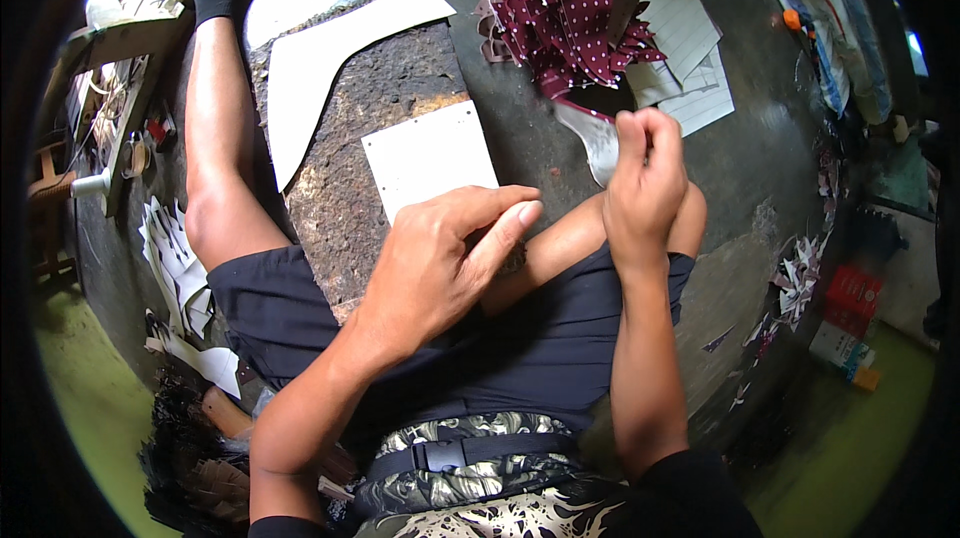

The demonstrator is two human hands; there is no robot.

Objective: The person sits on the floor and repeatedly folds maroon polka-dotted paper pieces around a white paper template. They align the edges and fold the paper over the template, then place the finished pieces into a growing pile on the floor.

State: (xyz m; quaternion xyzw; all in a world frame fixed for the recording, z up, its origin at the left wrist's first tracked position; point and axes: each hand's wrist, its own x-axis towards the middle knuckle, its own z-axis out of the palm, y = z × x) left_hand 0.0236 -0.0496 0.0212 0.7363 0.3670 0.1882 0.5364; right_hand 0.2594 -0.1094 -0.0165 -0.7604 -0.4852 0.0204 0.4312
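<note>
My left hand (435, 253) hovers over the near edge of a white square card (425, 158). Its thumb and index finger are pinched together, and whatever may be between them is too small to make out. To the right, my raised right hand (648, 183) has its fingertips closed on a maroon polka-dot fabric piece (590, 143). That piece is blurred, and its pale underside hangs down toward my leg. Beneath the card lies a rough, worn brown board (385, 73). A large curved white pattern piece (310, 68) rests along the board's left and far edges.
A heap of maroon polka-dot cut pieces (570, 13) sits at the far right of the board, beside lined paper sheets (700, 88). White paper cut-outs (180, 268) lie left of my legs. Scraps (800, 273), a red box (853, 298) and a plastic sack (830, 28) are on the right.
</note>
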